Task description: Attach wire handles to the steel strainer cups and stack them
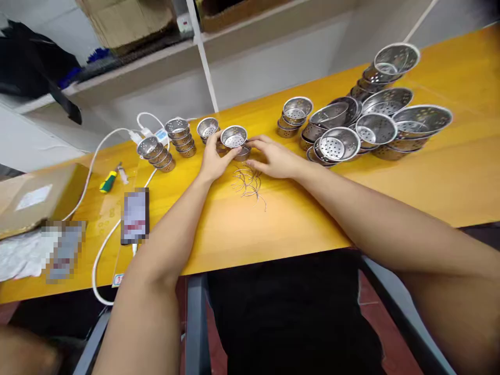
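A small perforated metal cup [234, 136] sits in front of me, on top of another perforated cup. My left hand [214, 159] is closed around its left side, thumb at the front and fingers behind. On the other side, my right hand [273, 158] is curved with thumb and fingers apart. Its fingertips are close to the cup's right edge; whether they touch I cannot tell. Several thin curved wires [249, 181] lie in a loose heap just below the cups. Behind my left hand stands a short stack of similar cups [207, 126].
More cup stacks [177, 138] stand at left, beside a white power strip [161, 136]. At right are a small stack [296, 113] and a pile of larger perforated cups [375, 130]. A phone [135, 216], a green-yellow screwdriver [109, 180] and a cardboard box [47, 195] lie left.
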Tool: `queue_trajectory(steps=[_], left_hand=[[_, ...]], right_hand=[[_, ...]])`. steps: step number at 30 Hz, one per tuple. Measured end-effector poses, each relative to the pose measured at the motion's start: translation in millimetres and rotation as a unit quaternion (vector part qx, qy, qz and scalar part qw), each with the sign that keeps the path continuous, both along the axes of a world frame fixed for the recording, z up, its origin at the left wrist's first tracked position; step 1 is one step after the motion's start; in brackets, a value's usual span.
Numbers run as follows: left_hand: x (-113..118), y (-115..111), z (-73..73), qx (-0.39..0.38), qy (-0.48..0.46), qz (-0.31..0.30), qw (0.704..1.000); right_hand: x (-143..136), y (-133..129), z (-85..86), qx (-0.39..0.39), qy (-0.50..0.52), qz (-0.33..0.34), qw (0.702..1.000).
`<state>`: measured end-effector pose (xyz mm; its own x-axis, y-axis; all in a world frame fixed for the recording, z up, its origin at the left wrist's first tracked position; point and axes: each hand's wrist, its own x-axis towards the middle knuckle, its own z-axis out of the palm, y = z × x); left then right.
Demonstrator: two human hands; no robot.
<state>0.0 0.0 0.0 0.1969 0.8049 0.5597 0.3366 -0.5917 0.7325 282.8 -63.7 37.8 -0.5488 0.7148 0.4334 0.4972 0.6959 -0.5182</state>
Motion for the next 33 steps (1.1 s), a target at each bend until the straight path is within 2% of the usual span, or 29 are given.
queue_trajectory(steps=[4, 7, 17, 26, 30, 33], left_hand=[[-0.2, -2.5, -0.9, -0.044, 0.011, -0.013, 0.999], [-0.3, -2.5, -1.6, -0.063, 0.016, -0.027, 0.998], [2.2, -5.5, -0.1, -0.088, 0.021, -0.071, 0.993], [9.5, -26.9, 20.5, -0.059, 0.122, 0.004, 0.991], [12.5, -29.4, 22.3, -0.062, 0.148, 0.016, 0.987], [12.9, -28.0, 19.7, -0.05, 0.184, 0.022, 0.981]], right_hand=[[-2.8, -0.7, -5.5, -0.055, 0.084, -0.004, 0.995], [-2.3, -0.5, -6.7, -0.078, 0.135, 0.025, 0.988], [1.9, 1.6, -7.4, -0.049, 0.081, -0.025, 0.995], [2.6, 1.3, -4.9, -0.032, 0.058, -0.033, 0.997], [0.1, -2.8, -1.2, -0.028, 0.028, -0.047, 0.998], [0.1, -3.9, -0.2, -0.024, 0.039, -0.101, 0.994]])
